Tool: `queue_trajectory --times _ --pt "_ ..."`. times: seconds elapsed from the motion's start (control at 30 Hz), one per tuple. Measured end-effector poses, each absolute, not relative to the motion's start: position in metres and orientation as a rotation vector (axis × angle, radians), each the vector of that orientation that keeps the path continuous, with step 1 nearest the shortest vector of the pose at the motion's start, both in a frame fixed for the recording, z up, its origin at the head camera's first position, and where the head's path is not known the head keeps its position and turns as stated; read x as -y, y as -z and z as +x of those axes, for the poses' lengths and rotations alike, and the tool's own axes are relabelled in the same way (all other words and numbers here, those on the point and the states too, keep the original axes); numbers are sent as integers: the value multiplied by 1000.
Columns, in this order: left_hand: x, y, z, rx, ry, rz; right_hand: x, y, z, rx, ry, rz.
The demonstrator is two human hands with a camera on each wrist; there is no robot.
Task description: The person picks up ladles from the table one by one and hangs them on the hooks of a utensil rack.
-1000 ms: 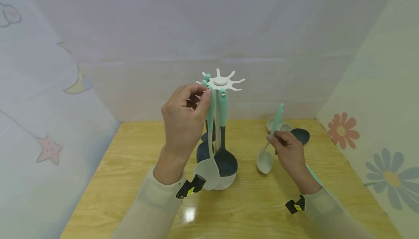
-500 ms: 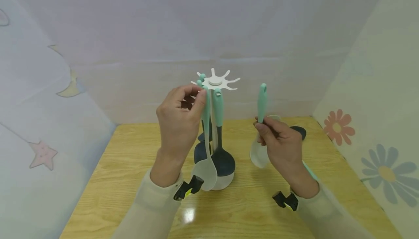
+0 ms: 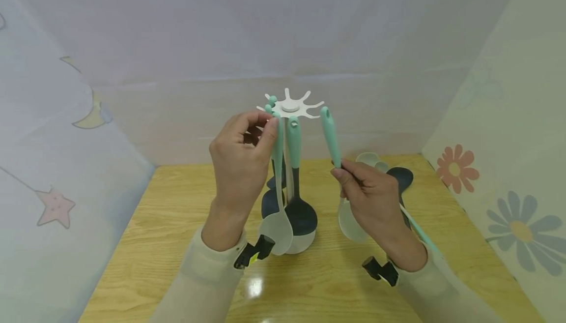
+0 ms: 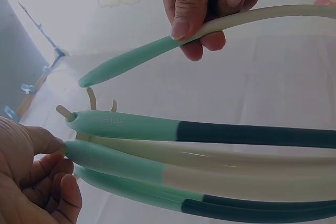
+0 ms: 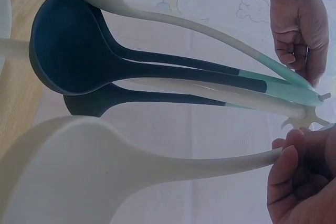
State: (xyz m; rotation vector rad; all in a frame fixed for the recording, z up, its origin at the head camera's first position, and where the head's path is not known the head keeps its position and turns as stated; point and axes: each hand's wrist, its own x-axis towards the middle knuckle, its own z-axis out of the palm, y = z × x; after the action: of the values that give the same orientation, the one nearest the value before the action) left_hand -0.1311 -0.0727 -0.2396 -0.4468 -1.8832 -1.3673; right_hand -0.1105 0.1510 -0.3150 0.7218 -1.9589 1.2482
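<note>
Right hand (image 3: 369,190) pinches a white spoon (image 3: 331,137) where its green handle ends, tip up, near the rack (image 3: 290,108). Left hand (image 3: 243,148) pinches the green top of another pale spoon (image 3: 277,229) at the rack's edge.

The held spoon (image 3: 351,227) is showing cream and mint green, the front ladle (image 3: 301,217) dark blue and mint green, the worktop (image 3: 172,224) yellowish wood grain.

Pale back wall (image 3: 283,33) facing me, creased; L wall (image 3: 35,131) w/ moon (image 3: 93,117) & pink star (image 3: 56,209); R wall (image 3: 508,131) w/ red flower (image 3: 455,168), blue-grey flower (image 3: 523,232); lt. wood tbl. (image 3: 168,205), glare (image 3: 255,287) on top.
</note>
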Motion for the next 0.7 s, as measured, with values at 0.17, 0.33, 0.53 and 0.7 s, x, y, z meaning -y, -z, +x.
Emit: queue_trajectory --times 0.17,0.33,0.53,0.7 --pt "72 239 -130 1880 1372 -449 -150 315 -109 2035 -1269 681" --pt "72 239 -130 1882 1376 -452 -149 316 -109 2053 -1266 656" --pt "72 239 -129 1888 1379 -448 -145 319 -112 1998 -1255 706" --pt "72 238 -128 1885 1379 -447 -142 320 -114 1980 -1255 707"
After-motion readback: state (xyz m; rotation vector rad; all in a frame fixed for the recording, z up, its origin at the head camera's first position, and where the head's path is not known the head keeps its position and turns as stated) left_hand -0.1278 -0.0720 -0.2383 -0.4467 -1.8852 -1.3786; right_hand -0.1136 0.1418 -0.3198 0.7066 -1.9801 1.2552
